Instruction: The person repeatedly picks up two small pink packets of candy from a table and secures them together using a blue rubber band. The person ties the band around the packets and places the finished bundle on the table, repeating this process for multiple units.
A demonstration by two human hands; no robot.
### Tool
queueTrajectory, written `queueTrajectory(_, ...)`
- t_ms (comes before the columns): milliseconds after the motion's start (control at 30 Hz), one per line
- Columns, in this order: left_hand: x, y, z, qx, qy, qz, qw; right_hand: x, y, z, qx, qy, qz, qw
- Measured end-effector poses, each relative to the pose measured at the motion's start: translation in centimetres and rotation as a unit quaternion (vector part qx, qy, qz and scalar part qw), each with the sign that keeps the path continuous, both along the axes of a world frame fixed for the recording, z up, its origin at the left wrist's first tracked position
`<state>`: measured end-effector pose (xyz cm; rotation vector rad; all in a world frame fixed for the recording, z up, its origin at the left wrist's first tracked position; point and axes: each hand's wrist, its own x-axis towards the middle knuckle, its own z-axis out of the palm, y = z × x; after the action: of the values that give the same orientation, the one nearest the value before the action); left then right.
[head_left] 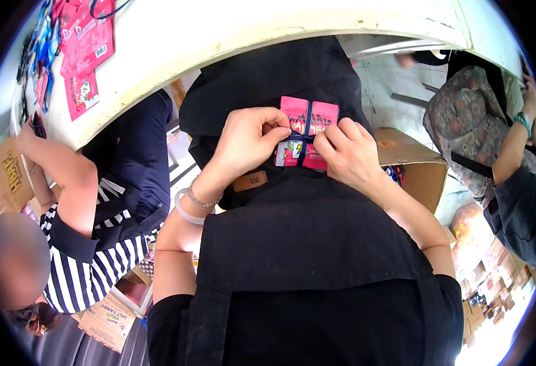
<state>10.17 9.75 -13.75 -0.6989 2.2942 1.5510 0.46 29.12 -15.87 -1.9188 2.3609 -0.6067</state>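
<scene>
A pink packet bundle (292, 110) rests on the black apron over my lap, crossed by a dark navy ribbon (307, 122) with a knot or bow near its middle. My left hand (253, 137) pinches the ribbon at the bundle's left side, thumb and index finger together. My right hand (347, 149) is curled over the bundle's right side, its fingertips closed on the ribbon beside the knot and partly hidden. A bracelet and a pale bangle are on my left wrist.
A white table (219, 21) holds pink packets (88, 39) and blue ones. A co-worker in stripes (91, 262) sits at left, another person (512, 183) at right. Cardboard boxes (420, 174) stand beside me; a patterned cushion or bag (457, 122) is at right.
</scene>
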Motion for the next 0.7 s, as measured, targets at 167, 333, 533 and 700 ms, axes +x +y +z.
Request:
queueTrajectory(167,1.5,0.0,-1.3,-0.016,0.047,0.018,0.999,-0.1,0.7,0.2,-0.031,-0.007,-0.001,0.999)
queueTrajectory(333,1.5,0.1,-1.3,-0.031,0.072,0.001,0.997,0.3,1.2,-0.6,-0.012,-0.104,-0.075,0.992)
queueTrajectory(533,-0.6,3.0,-1.4,0.088,0.184,-0.057,0.977,-0.6,1.7,-0.4,-0.138,-0.424,-0.201,0.872)
queueTrajectory(700,-6.5,3.0,4.9,0.075,0.319,-0.103,0.939,-5.4,11.0,2.6,-0.18,-0.245,-0.334,0.892)
